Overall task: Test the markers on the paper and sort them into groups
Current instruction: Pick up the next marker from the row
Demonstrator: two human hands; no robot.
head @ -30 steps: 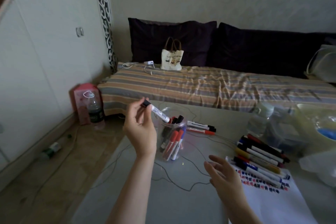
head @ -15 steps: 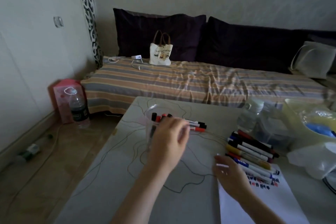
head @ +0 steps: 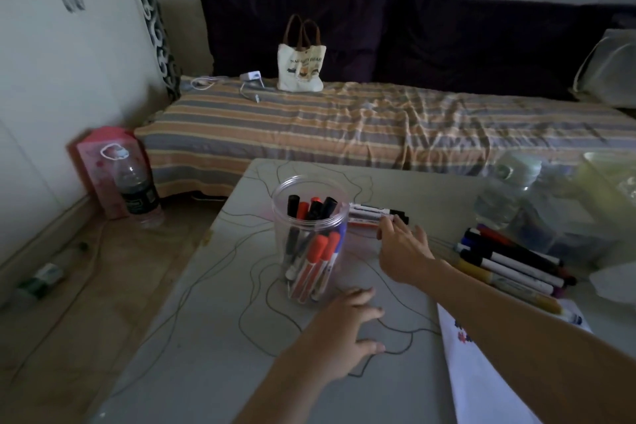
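A clear plastic jar (head: 309, 237) stands on the grey table (head: 192, 348) with several red, black and blue markers upright in it. Behind it lies a small group of markers (head: 377, 213). My right hand (head: 402, 249) reaches over to that group, its straight fingertips touching the markers' near ends. My left hand (head: 347, 330) rests flat on the table in front of the jar, fingers spread, holding nothing. A larger row of mixed markers (head: 509, 262) lies to the right, above the white paper (head: 481, 375), which bears coloured test marks.
Plastic bottles and clear containers (head: 516, 203) crowd the table's far right. A striped bed (head: 344, 124) with a tote bag (head: 301, 62) runs behind the table. On the floor at left stand a bottle (head: 137, 196) and a pink box (head: 103, 162).
My left hand no longer holds the black-capped marker and has dropped to the table by the jar. My right hand left the paper and reached to the small marker group.
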